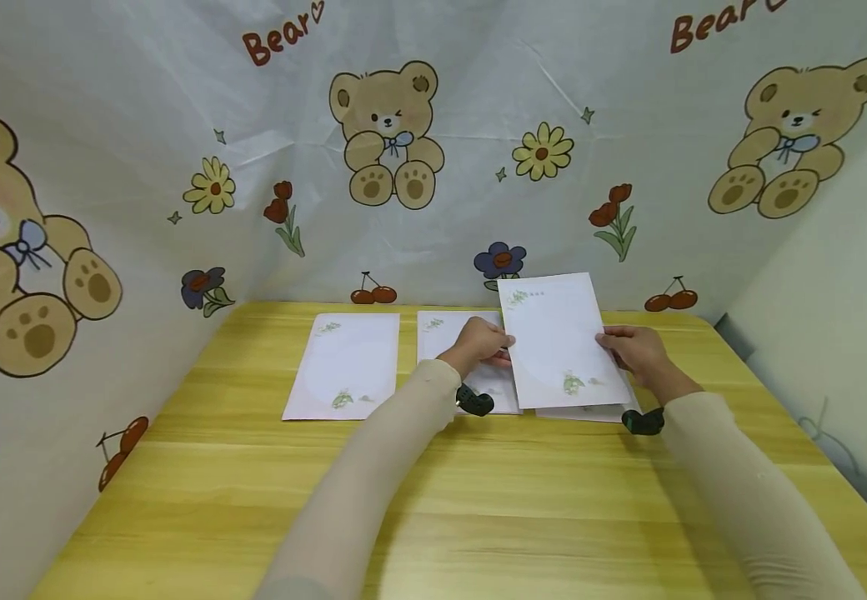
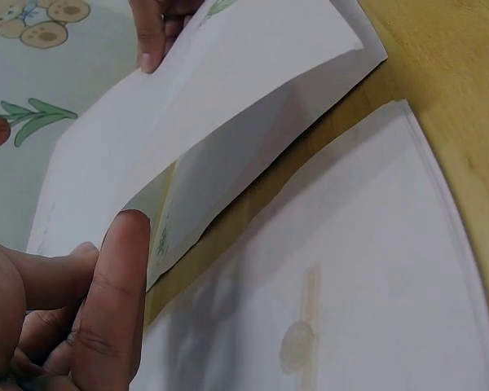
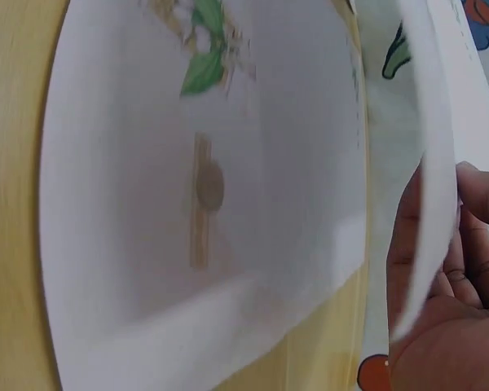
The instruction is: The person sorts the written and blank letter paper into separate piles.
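Leaf-printed white paper sheet (image 1: 553, 337), yellow wood-grain tabletop (image 1: 493, 508)
The paper sheet carries pale green sprigs near top and bottom, as does the white sheet at far left (image 1: 351, 362); the sleeves (image 1: 369, 462) are plain cream, the wrist devices (image 1: 476, 402) black, and the off-white backdrop cloth (image 1: 471, 100) repeats tan bears (image 1: 386, 104) with light-blue bows (image 1: 403, 139), yellow daisies (image 1: 543, 152), red tulips (image 1: 619, 193), purple-blue flowers (image 1: 489, 262), red cherries (image 1: 384, 295) and reddish-brown "Bear" lettering (image 1: 257, 48).

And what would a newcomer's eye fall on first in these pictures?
Probably the large winking middle bear on the backdrop. Then comes the white sheet, held up at its sides by the left hand and right hand, above the rightmost paper on the table.
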Motion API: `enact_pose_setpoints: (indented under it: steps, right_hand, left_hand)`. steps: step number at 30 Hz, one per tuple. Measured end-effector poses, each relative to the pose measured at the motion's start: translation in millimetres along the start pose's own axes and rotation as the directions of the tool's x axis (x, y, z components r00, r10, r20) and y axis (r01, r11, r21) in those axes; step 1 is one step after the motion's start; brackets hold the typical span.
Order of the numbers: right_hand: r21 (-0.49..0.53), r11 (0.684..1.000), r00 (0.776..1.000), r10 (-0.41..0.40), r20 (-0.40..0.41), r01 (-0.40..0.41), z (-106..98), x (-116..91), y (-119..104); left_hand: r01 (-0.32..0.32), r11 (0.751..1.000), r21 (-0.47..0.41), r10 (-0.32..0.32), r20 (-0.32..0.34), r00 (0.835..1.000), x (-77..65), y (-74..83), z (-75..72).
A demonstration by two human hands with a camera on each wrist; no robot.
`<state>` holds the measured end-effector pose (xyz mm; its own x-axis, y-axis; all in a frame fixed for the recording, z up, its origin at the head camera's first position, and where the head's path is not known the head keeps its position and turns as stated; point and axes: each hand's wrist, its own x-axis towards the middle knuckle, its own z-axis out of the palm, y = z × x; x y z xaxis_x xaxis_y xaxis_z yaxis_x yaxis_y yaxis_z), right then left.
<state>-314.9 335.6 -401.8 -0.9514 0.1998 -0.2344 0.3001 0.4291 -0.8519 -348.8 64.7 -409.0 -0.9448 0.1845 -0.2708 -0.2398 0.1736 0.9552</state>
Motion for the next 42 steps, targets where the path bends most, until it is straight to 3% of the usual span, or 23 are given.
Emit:
enact_pose_setpoints:
  steps: [15,27,37,42]
  right_hand:
    - [-0.072,0.995,0.995,0.063,-0.084,-0.069,-13.1,2.9,21.8]
    - [-0.193,0.977,0.989,0.063,-0.133,-0.088,-21.4,0.1,35.4]
    - [-0.212,0.97,0.981,0.083,-0.175,-0.12,-17.4,1.7,37.8]
    - [-0.277,0.952,0.977,0.08,-0.197,-0.134,-15.8,0.8,35.0]
  left_hand:
    - [0.005,0.999,-0.033,-0.003,0.07,0.998,4.2,-8.9,24.0]
    - [0.026,0.999,0.023,-0.027,0.029,0.999,4.0,-7.9,42.4]
    - [0.043,0.999,0.026,-0.044,0.036,0.998,4.7,-5.6,40.3]
    - [0.051,0.998,0.024,-0.052,0.046,0.998,5.1,-5.9,37.6]
